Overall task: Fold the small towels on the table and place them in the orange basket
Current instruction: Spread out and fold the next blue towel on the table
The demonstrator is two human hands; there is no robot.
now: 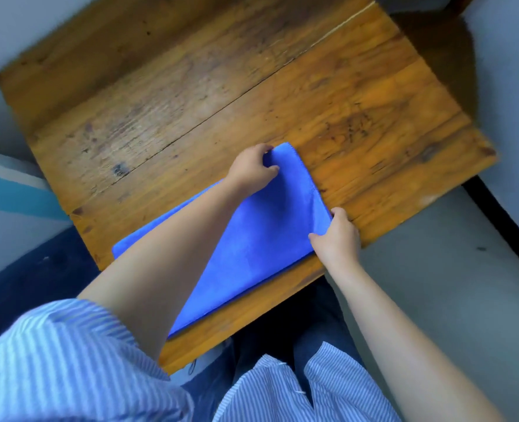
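Note:
A blue towel (261, 236) lies folded over on the near part of the wooden table (191, 95), its long fold running along the near edge. My left hand (252, 170) pinches the towel's far corner between thumb and fingers. My right hand (339, 236) pinches the right corner close to the table's right edge. My left forearm crosses over the towel and hides part of it. No orange basket is in view.
The table's far half is bare worn wood with a crack running across it. Grey floor lies to the right, a dark floor patch to the left. My striped sleeves and lap fill the bottom of the view.

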